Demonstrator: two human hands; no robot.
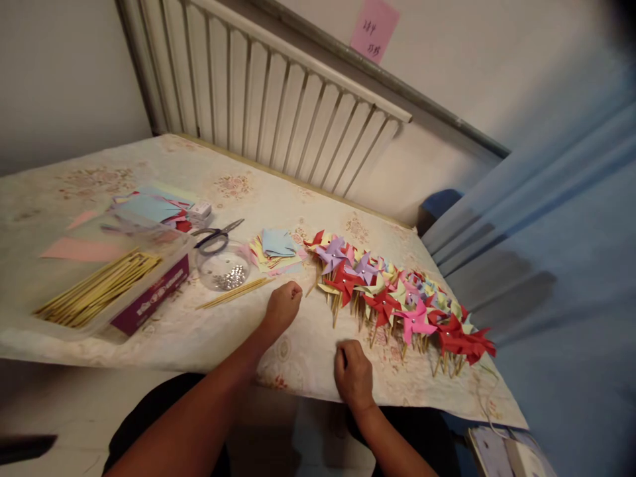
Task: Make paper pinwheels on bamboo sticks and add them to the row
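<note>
- Pinwheels (382,306): a crowded, many-coloured group on the right of the table (199,339). Probably very light, with thin vanes that crease easily; best taken by the stick below the head, clear of the paper.
- Box (155,299): translucent, at left, holding sticks (99,288), likely stiff and light.
- Dish (211,264): clear and round, just beside the box.
- Scissors (218,238): lying beside the dish, blades pointing away.
- Right hand (354,372): curled into a fist near the table's front edge, below the pinwheels; contents, if any, hidden.
- Left hand (283,307): fingers folded in, nothing visible in its grasp.
- Squares (278,243): a paper pile beyond the left hand.
- Loose sticks (233,294): between dish and left hand.
- Metal bits (232,277): shiny, inside the dish.
</note>
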